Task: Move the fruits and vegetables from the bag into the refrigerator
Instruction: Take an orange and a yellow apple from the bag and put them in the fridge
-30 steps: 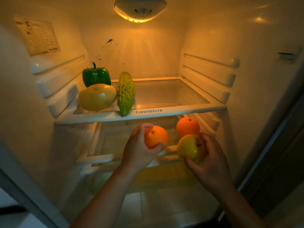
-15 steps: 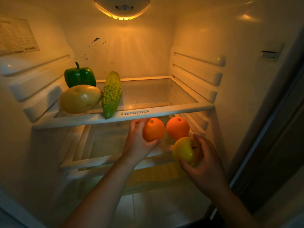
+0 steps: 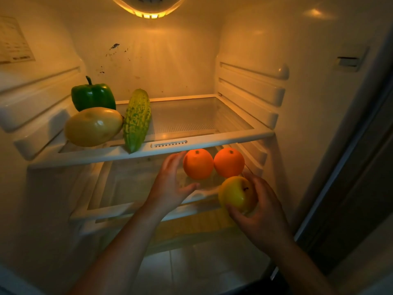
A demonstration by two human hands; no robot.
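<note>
Inside the open refrigerator, two oranges sit side by side on the lower glass shelf [image 3: 119, 201]: the left orange [image 3: 198, 163] and the right orange [image 3: 229, 162]. My left hand [image 3: 172, 186] is just left of the left orange, fingers spread and loose, holding nothing. My right hand [image 3: 258, 207] grips a yellow-green apple [image 3: 235, 193] at the shelf's front right, just below the right orange. On the upper shelf [image 3: 191, 143] lie a green bell pepper [image 3: 93, 96], a yellow mango [image 3: 93, 126] and a bitter gourd [image 3: 137, 119].
The fridge lamp [image 3: 148, 7] glows at the top. Ribbed shelf rails [image 3: 251, 90] line the right wall and the left wall. A label [image 3: 12, 41] is stuck on the upper left wall. The door frame [image 3: 348, 145] runs along the right. The bag is out of view.
My left hand has set the orange down beside the other orange and let go of it. My right hand has carried the apple a little closer to the lower shelf.
</note>
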